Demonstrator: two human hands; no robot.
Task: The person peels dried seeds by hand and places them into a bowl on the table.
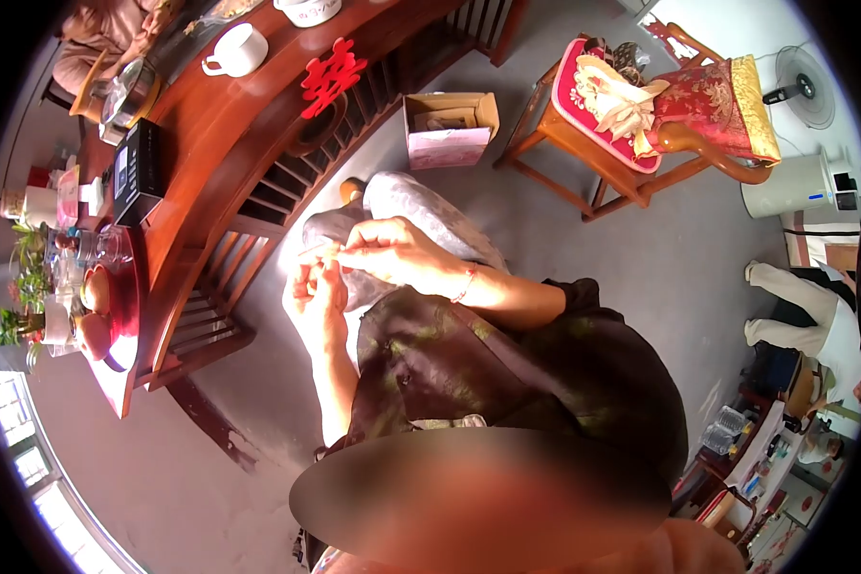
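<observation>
My left hand (318,298) is raised in front of my lap, its thumb and fingers pinched together. Close against it, my right hand (397,253) comes in from the right, also in a pinch, with a thin red band round its wrist. The fingertips of both hands nearly meet over a small, pale, thin thing (321,253). Bright sunlight washes it out, so I cannot tell its kind. Below the hands are my light grey patterned trousers (416,206), and a dark shirt (488,354) covers my body.
A long wooden table (210,124) curves along the left, bearing a white mug (237,51), a black device (139,172) and potted plants (31,277). A cardboard box (448,134) and a cushioned wooden chair (607,115) stand ahead. Other people are at the upper left and far right.
</observation>
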